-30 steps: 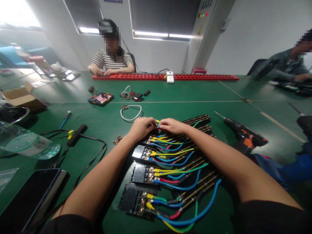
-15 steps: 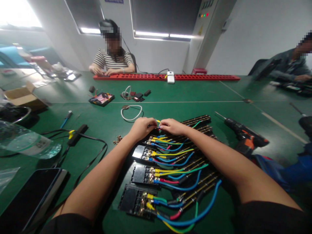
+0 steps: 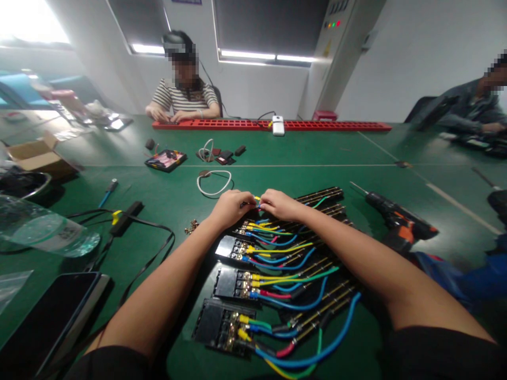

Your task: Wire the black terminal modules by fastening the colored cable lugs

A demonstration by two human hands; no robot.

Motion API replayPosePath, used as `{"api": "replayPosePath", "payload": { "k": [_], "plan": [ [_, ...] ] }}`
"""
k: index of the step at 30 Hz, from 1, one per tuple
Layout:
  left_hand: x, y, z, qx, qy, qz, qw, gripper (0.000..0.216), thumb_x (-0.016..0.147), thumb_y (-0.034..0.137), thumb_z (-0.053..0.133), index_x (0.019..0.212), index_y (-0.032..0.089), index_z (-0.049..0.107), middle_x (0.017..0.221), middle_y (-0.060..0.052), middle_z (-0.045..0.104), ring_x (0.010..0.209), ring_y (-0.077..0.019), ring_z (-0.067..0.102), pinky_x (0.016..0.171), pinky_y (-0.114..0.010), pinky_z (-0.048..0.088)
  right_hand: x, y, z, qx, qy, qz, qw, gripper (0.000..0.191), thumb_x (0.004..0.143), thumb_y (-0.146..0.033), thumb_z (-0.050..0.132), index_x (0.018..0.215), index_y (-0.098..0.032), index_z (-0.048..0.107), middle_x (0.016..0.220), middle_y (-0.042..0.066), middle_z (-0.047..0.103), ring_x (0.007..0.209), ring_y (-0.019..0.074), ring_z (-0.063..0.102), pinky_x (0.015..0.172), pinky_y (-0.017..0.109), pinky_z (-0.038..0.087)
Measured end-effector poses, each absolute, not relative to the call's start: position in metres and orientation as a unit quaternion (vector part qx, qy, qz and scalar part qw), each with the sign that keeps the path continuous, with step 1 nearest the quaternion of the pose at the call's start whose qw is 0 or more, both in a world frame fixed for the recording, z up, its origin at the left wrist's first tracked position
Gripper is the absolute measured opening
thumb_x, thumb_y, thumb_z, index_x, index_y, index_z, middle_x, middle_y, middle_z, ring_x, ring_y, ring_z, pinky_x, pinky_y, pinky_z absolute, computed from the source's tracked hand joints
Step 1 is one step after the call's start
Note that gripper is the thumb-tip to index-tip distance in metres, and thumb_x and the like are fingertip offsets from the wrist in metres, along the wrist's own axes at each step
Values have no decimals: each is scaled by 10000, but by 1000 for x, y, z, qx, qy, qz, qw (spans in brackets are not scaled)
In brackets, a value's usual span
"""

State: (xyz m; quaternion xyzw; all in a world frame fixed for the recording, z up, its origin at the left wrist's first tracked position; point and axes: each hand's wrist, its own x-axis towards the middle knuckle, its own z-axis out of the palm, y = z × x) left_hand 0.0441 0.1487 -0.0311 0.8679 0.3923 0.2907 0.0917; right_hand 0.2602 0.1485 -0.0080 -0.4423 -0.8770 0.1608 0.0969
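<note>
At the far end of a row of black terminal blocks, my left hand is closed, its fingertips bent down over a block. What it pinches there is hidden. Almost touching it, my right hand pinches a wire at its terminal end, where small blue, red and yellow bits show between the two hands. Nearer to me, yellow, green, blue and red wires run from the other blocks to long dark strips with brass-coloured lines.
Loose screws lie left of my left hand. A power drill rests on the right. A plastic bottle, a phone and a black cable are on the left. Across the table, a person works at a long red rail.
Both hands stay at the same block, with barely any visible movement. The whole view has shifted very slightly.
</note>
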Motion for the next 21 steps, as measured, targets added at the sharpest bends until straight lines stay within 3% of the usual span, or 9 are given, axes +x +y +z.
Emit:
{"api": "replayPosePath", "payload": {
  "k": [9,17,21],
  "plan": [
    [45,148,-30,871,395,279,87,80,884,254,700,938,255,760,890,-23,774,838,-212,686,812,-336,493,257,149,-2,-473,-872,105,63,196,977,-285,590,996,-167,746,1049,119,590,1022,241,559,922,342,427],
    [45,150,-27,890,336,296,84,97,889,180,662,913,213,750,910,-31,760,876,-214,638,874,-372,462,255,149,5,-447,-887,100,56,193,969,-228,597,972,-127,762,951,112,694,874,195,600,798,278,408],
    [40,150,-26,883,340,310,95,119,896,223,651,972,198,739,1000,-63,728,956,-226,623,901,-377,466,254,148,10,-458,-882,99,52,189,966,-216,597,977,-135,767,968,104,738,871,184,622,777,264,398]
  ]
}}
